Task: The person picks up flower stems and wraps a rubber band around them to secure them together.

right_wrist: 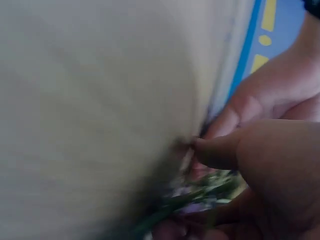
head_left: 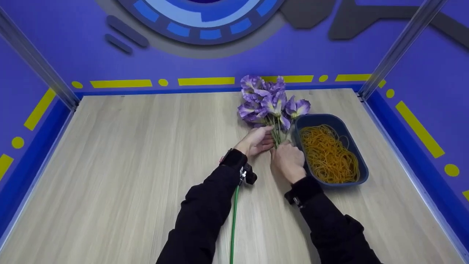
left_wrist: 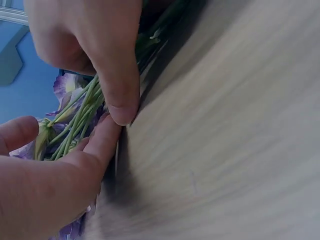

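Observation:
A bunch of purple artificial irises (head_left: 273, 101) lies on the table towards the back, blooms pointing to the rear wall. My right hand (head_left: 289, 159) grips the lower green stems, its fingers curled round them. Just left of the stems, my left hand (head_left: 256, 141) has its fingers extended against the bunch, its thumb apart. In the left wrist view the stems (left_wrist: 80, 115) run between the left thumb and fingers, and the right thumb (left_wrist: 120, 95) touches the left fingertips near the tabletop. The right wrist view is blurred; green stem ends (right_wrist: 170, 207) show below the right thumb.
A dark blue tub (head_left: 362, 176) of tangled yellow-brown rubber bands (head_left: 329, 157) stands close to the right hand. A green cable (head_left: 235, 223) trails from the left wrist. Purple panels (head_left: 205, 68) border the wooden table (head_left: 139, 165) at the back and sides.

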{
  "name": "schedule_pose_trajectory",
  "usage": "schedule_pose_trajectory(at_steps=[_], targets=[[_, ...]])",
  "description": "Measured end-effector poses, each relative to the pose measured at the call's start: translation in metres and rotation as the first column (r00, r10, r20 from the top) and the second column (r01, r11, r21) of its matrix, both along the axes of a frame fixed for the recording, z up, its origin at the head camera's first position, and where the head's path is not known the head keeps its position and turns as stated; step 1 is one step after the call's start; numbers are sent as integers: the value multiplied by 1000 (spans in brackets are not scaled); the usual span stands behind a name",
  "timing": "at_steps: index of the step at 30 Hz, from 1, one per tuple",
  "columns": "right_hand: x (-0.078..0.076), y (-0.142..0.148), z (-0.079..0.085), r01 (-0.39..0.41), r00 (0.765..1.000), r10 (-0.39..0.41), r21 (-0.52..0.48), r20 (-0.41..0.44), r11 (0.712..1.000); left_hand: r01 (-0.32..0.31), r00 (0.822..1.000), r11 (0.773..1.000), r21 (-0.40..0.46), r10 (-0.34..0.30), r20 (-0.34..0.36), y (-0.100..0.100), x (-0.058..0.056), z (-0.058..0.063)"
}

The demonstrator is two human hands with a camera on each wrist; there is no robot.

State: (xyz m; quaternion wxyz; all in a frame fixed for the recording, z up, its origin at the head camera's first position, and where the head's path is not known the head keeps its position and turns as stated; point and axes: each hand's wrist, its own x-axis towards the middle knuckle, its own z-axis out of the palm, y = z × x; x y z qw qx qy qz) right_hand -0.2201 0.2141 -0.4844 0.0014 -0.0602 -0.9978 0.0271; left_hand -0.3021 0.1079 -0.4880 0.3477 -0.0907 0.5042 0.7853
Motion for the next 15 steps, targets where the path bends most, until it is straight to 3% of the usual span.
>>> schedule_pose_trajectory(at_steps=[6,11,13,15], targets=[[-5,2,1,5,998,-3,-37,67,999,7,1000,1000,1,-7,-7,1,-1,1],[2,-3,1,-50,992,49,5,115,999,-4,1000,999,43,4,20,-2,-1,0],[8,-6,0,-112,992,109,43,66,993,-19,999,998,63,17,39,-4,-1,-2],[14,-7,-2,-190,980,195,91,-40,978,-33,998,997,72,29,51,-7,-1,-3]])
